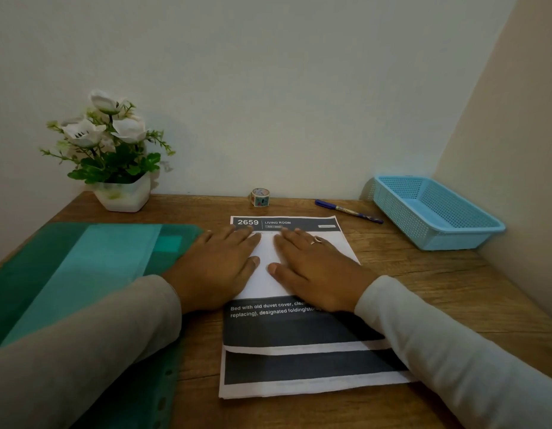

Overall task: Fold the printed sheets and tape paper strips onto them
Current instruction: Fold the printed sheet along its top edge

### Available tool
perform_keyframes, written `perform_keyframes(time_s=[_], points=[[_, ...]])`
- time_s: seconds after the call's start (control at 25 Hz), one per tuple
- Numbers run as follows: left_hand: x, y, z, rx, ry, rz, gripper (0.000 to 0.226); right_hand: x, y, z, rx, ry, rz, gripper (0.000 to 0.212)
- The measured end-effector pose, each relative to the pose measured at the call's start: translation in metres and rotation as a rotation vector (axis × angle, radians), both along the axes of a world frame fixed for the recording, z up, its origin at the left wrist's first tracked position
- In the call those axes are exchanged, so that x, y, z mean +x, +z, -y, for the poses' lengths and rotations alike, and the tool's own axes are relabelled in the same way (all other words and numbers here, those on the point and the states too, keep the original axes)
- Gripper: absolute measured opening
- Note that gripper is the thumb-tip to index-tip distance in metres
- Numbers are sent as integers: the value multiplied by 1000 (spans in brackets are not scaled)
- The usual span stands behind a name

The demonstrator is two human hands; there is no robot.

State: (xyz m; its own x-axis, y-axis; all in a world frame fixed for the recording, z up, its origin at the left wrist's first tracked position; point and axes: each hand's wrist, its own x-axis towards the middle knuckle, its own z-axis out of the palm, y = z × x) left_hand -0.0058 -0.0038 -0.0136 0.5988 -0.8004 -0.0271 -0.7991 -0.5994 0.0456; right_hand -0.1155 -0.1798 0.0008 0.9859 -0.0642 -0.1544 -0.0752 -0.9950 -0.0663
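Note:
A stack of printed sheets point(299, 332) with dark bands and white text lies in the middle of the wooden desk point(423, 289). The top sheet is folded over, its white back point(265, 258) facing up. My left hand point(216, 267) and my right hand point(318, 270) both press flat on this folded part, fingers straight and pointing away, side by side with a narrow gap between them. A small roll of patterned tape point(260, 197) stands at the back of the desk by the wall. No paper strips are in sight.
A green plastic folder point(83, 274) covers the left side of the desk under my left forearm. A white pot of artificial flowers point(120, 168) stands back left. A blue pen point(349, 211) and a blue mesh basket point(435, 212) sit back right near the wall corner.

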Motion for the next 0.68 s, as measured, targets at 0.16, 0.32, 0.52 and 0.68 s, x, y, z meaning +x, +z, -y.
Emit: perform_keyframes(time_s=[0.16, 0.32, 0.52, 0.68], points=[[-6, 0, 2, 28, 51, 86, 67, 3, -11, 9, 32, -6, 36, 72], [-14, 2, 8, -1, -86, 20, 64, 1, -15, 7, 17, 27, 59, 70], [-13, 2, 5, 70, -19, 19, 71, -2, -11, 13, 22, -13, 20, 79], [-18, 6, 1, 87, 28, 7, 77, -11, -6, 38, -23, -187, 3, 89]])
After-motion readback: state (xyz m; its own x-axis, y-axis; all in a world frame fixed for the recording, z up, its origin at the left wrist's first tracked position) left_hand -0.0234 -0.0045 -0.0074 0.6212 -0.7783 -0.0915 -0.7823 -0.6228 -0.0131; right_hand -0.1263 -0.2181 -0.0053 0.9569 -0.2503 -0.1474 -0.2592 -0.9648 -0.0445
